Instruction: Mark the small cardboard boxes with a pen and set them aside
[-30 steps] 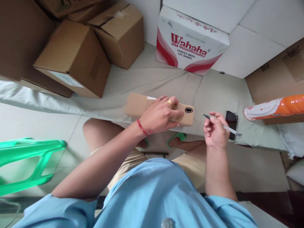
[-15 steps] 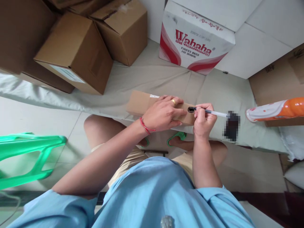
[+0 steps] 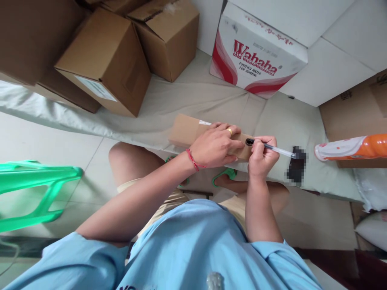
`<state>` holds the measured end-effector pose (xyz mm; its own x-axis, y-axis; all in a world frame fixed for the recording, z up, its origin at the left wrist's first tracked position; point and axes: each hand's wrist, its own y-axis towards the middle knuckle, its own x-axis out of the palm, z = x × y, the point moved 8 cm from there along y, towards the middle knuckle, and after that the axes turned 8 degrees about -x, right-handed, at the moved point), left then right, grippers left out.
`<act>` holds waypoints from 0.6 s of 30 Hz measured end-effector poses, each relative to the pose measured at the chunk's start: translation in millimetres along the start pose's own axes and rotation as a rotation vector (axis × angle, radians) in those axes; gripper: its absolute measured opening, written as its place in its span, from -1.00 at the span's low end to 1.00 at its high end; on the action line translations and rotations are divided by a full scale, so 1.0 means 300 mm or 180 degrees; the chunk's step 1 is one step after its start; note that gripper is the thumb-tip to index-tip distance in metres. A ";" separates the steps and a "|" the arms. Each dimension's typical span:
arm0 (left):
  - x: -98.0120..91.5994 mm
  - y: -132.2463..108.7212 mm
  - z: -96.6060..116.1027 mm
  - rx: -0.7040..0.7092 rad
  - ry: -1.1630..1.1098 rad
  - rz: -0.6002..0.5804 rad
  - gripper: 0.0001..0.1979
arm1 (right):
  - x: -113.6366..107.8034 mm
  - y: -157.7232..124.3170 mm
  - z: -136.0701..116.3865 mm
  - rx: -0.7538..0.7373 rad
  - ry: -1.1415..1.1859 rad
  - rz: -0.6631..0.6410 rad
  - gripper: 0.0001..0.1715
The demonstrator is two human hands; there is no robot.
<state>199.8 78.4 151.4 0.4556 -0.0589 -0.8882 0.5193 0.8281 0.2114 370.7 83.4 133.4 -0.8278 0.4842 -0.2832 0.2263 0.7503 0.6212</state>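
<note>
A small brown cardboard box (image 3: 185, 131) with a white label lies on the pale cloth (image 3: 172, 92). Across its top rests my left hand (image 3: 216, 144), fingers over the box and holding it. My right hand (image 3: 262, 157) pinches a clear pen (image 3: 281, 150) at the box's right end. By the pen's tip is a shiny black patch (image 3: 250, 141) on the cardboard. A blurred-out black object (image 3: 296, 165) lies on the cloth to the right of my right hand.
Brown cartons (image 3: 109, 60) stand at the back left. A white and red Wahaha box (image 3: 256, 60) is at the back. An orange and white bottle (image 3: 350, 147) lies at the right. On the left is a green plastic stool (image 3: 39, 193).
The view has shifted, so the box, the hands and the cartons appear a little further right. My right hand still grips the pen, which slopes slightly more.
</note>
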 end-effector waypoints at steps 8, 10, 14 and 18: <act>-0.001 0.000 0.000 0.0019 -0.0005 0.0032 -0.67 | -0.048 -0.013 0.024 0.0263 -0.0223 0.0405 -0.87; 0.000 0.000 -0.001 0.0001 -0.0011 0.0006 -0.66 | -0.052 -0.022 0.042 0.0426 -0.0040 0.0514 -0.88; 0.001 0.002 0.000 -0.0040 0.0010 -0.0055 -0.66 | -0.040 -0.026 0.061 0.0657 0.0361 0.0534 -0.88; 0.002 0.003 0.000 -0.0071 0.0007 -0.0088 -0.66 | -0.035 -0.020 0.055 0.0644 0.0285 0.0447 -0.88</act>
<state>200.4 79.2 151.0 0.4396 -0.0807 -0.8946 0.5153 0.8384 0.1776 386.7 81.3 120.6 -0.8211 0.5550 -0.1330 0.4329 0.7576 0.4886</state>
